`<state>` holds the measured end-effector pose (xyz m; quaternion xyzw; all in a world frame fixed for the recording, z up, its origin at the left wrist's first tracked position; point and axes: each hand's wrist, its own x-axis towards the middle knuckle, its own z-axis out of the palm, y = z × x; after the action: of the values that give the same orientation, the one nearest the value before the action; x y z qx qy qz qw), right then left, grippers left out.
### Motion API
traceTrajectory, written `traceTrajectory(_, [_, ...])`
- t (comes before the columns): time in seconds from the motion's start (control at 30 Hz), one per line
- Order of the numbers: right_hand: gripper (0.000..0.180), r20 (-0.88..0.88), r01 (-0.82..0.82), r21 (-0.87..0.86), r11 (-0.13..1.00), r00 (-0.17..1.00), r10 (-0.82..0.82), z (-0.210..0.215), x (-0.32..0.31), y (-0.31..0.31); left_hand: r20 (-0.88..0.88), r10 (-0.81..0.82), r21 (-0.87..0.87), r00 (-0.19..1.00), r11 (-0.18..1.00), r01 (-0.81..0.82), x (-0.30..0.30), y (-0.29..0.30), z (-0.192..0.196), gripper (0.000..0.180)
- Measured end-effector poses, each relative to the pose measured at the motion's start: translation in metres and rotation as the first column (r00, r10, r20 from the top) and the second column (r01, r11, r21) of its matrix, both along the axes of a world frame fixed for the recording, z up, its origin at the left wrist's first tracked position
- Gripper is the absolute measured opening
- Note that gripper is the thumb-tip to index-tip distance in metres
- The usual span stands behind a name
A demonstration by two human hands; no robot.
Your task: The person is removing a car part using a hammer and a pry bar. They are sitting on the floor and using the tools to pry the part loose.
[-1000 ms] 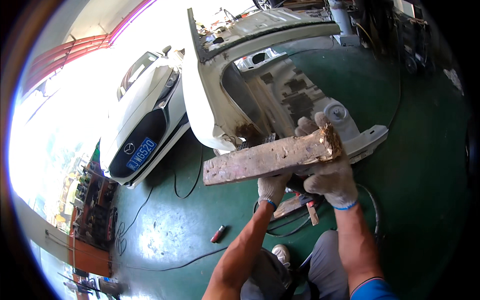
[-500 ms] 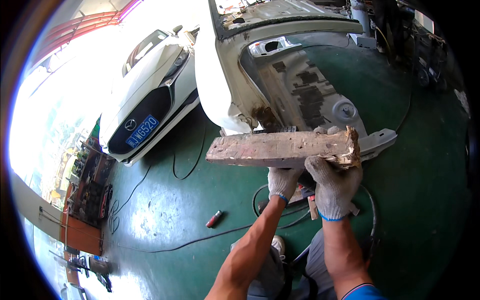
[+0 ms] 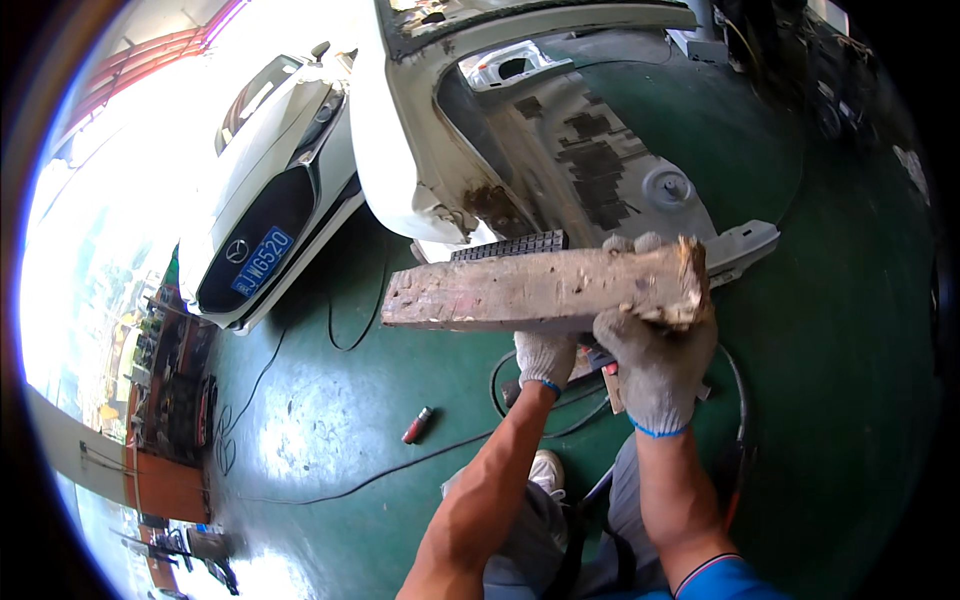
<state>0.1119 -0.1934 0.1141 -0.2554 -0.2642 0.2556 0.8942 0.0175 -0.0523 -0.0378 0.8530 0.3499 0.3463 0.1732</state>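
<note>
A thick, rough wooden block (image 3: 540, 290) with a splintered right end is held up level in front of the cut car body. My right hand (image 3: 660, 365), in a white knitted glove, grips its right end, thumb on the near face and fingers over the top edge. My left hand (image 3: 547, 358), gloved the same way, is under the middle of the block. Its fingers are hidden behind the wood, so their grip does not show. A black pad with a grid surface (image 3: 510, 246) shows just beyond the block's top edge.
Ahead lies the cut white car body (image 3: 395, 150) with a bare floor panel (image 3: 640, 170). A white car (image 3: 270, 200) stands at left. A hose (image 3: 742, 400), a dark cable (image 3: 370, 484) and a small red cylinder (image 3: 417, 425) lie on the green floor (image 3: 300, 400).
The view has shifted, moving the cars left and up in it. The block and both hands sit slightly further left in view; more of the black pad shows. My right-hand grip is unchanged.
</note>
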Motion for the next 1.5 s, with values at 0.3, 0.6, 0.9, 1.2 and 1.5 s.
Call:
traceTrajectory(0.3, [0.065, -0.065, -0.076, -0.066, 0.995, 0.995, 0.072, -0.006, 0.047, 0.003, 0.403, 0.103, -0.472, 0.909, 0.875, 0.110, 0.017, -0.020, 0.042, 0.022])
traceTrajectory(0.6, [0.042, 0.395, 0.411, -0.679, 0.608, 0.903, -0.170, -0.199, 0.163, -0.120, 0.436, 0.106, -0.522, 0.894, 0.839, 0.155, 0.001, -0.006, 0.029, 0.037])
traceTrajectory(0.9, [0.067, 0.156, 0.190, -0.882, -0.431, 0.981, 0.114, -0.429, 0.195, -0.283, 0.469, 0.134, -0.506, 0.873, 0.851, 0.141, 0.007, -0.009, 0.029, 0.030])
traceTrajectory(1.2, [0.011, 0.233, 0.232, -0.972, -0.021, 0.963, -0.137, -0.504, 0.196, -0.332, 0.437, 0.111, -0.489, 0.893, 0.862, 0.132, 0.020, -0.017, 0.035, 0.026])
traceTrajectory(1.5, [0.021, 0.186, 0.188, -0.975, 0.120, 0.982, -0.030, -0.485, 0.183, -0.337, 0.376, 0.141, -0.490, 0.916, 0.869, 0.068, 0.009, -0.013, 0.025, 0.027])
